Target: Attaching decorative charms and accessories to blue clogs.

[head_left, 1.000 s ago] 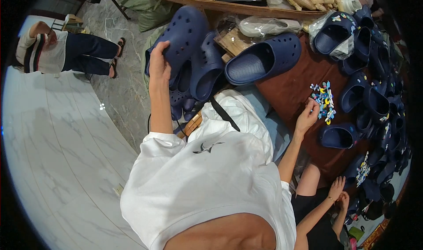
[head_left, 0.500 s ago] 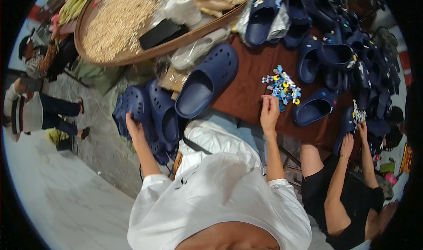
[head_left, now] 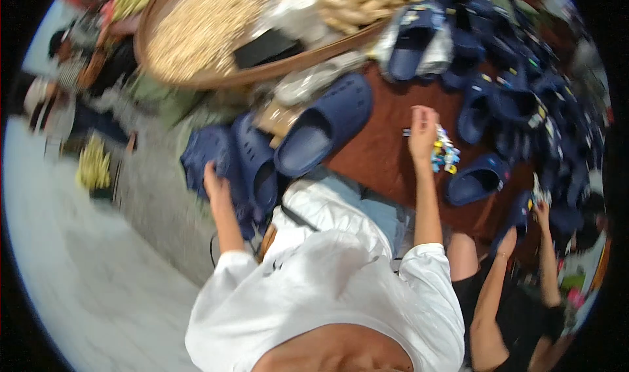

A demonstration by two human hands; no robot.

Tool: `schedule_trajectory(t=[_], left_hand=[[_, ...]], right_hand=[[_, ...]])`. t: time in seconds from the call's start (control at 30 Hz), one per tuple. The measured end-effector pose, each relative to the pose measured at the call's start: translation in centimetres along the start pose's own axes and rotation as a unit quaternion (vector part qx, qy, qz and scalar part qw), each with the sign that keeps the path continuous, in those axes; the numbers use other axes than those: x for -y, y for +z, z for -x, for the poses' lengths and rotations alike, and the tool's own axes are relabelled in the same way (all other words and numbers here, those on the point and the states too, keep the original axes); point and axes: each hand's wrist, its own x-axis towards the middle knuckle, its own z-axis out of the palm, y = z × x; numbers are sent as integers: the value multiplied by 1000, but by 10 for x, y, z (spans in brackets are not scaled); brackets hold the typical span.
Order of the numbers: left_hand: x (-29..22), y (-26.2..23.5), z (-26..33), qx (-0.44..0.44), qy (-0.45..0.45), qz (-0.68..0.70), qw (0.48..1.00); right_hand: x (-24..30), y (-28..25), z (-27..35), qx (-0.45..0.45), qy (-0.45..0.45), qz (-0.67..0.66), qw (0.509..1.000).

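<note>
At twelve o'clock, a navy blue clog; at two, a reddish-brown tabletop; at three, charms in white, blue and yellow; at eleven, a brown tray of cream kernels; at six, a white shirt with a small black motif

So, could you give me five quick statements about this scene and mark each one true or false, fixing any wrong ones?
1. The left hand is at navy clogs. True.
2. The person wears a striped jacket. False: it is a white shirt.
3. The right hand is at a pile of small colourful charms. True.
4. The charms lie on green cloth. False: they lie on a reddish-brown covering.
5. A flat black object lies in the round tray. True.
</note>
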Motion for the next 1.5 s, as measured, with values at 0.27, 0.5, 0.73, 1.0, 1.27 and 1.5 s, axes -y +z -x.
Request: schedule_trajectory(t=[0.27,0.5,0.73,1.0,1.27,1.5], left_hand=[[-58,123,32,-71,-156,132,976],[-60,107,47,-101,-168,-58,979],[-47,111,51,-159,-94,-113,976],[-68,151,92,-147,198,-277,929],[-84,248,174,134,384,-231,884],[-77,277,253,330,398,-180,837]], right_hand=[[-33,13,-10,28,34,4,999],[-56,17,-8,12,48,1,999],[-83,29,-57,-55,67,49,995],[-96,49,-106,39,149,95,983],[-99,45,-104,-51,145,135,979],[-4,-17,-9,7,142,61,988]])
